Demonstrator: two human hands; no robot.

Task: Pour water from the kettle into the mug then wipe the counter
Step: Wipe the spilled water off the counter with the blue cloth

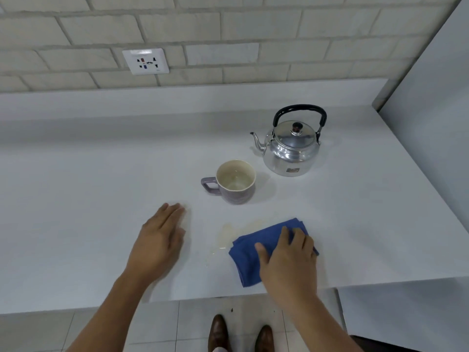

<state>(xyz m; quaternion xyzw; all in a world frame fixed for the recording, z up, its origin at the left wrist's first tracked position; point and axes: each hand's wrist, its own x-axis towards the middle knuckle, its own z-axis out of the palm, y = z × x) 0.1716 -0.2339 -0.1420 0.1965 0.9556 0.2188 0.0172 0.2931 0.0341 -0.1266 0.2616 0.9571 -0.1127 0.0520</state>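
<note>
blue cloth (256, 246) lies near the counter (101, 174) front edge, my right hand (288, 260) pressed flat on it, not clenched. wet patch (225, 233) just left of cloth, nearer right hand. left hand (158, 241) spread, holding nothing.

No text can be read. A small label is seen low on the kettle (291, 146), and faint marking on the wall socket (146, 61), both too blurred to make out.
</note>
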